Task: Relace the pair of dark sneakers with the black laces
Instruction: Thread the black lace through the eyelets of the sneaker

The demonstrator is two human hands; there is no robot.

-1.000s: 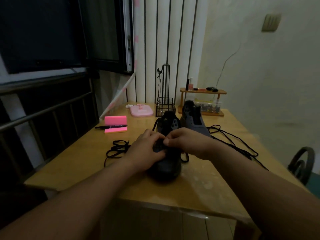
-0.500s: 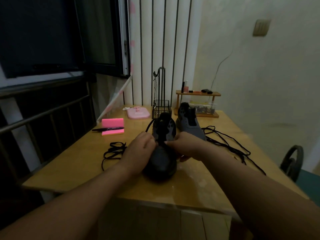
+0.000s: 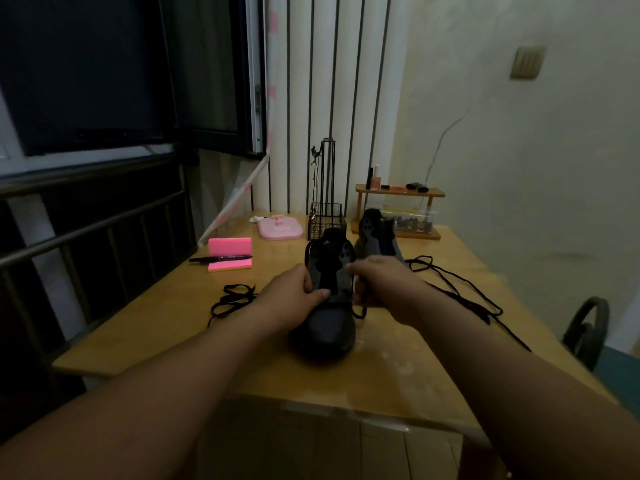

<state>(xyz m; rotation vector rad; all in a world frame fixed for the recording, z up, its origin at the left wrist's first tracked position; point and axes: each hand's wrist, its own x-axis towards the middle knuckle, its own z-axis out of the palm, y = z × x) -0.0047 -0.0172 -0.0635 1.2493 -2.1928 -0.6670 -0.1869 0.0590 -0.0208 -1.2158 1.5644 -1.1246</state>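
Head view: left grip (image 3: 294, 299) clasps the dark fabric sneaker (image 3: 329, 336). Right grip (image 3: 384, 289), now drawn apart from it, pinches the thin black lace (image 3: 359, 310).

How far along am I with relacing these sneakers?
Early. Neither shoe shows finished lacing. In hand: your left hand grips the near sneaker, your right hand seems to pinch a black lace at its side. Remaining: most of this shoe, plus the far sneaker, standing unlaced behind, with a bundled lace lying on the table.

left hand (image 3: 291, 301) gripping, right hand (image 3: 384, 285) pinching
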